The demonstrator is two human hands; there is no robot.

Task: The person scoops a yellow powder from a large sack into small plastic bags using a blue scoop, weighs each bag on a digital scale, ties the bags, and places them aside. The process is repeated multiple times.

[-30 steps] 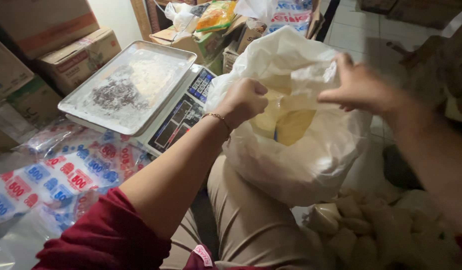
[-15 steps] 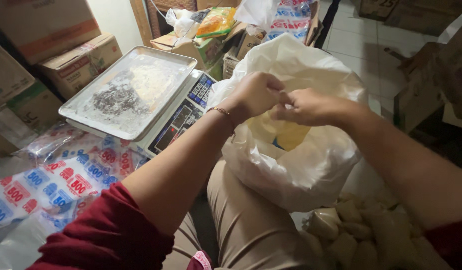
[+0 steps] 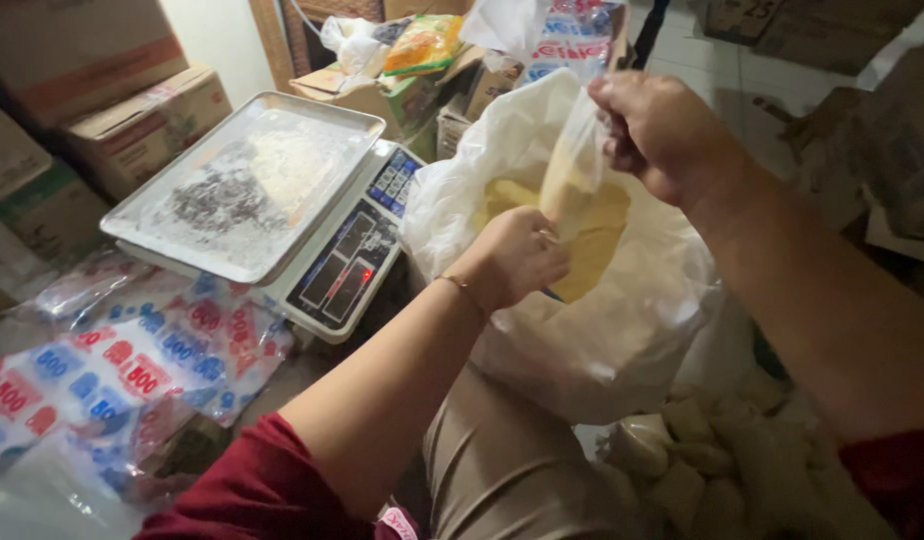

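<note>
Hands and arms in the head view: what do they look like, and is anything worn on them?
Both forearms are bare, with dark red sleeves ending near the elbows. The left hand has a thin gold-coloured bracelet at the wrist. The right hand shows no jewellery or glove that I can see.

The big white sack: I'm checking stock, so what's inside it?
Inside the big white sack lies pale yellow powder. The left hand and a small clear bag, pinched by the right hand, cover part; depth is hidden.

— Left side?
— Digital scale (image 3: pixel 344 262) bearing a dusty metal tray (image 3: pixel 247 180); printed plastic packets (image 3: pixel 102 370) just beside it.
— Behind?
— Cardboard boxes (image 3: pixel 147 125) stacked; small filled bags (image 3: pixel 682 455) lower right.
</note>
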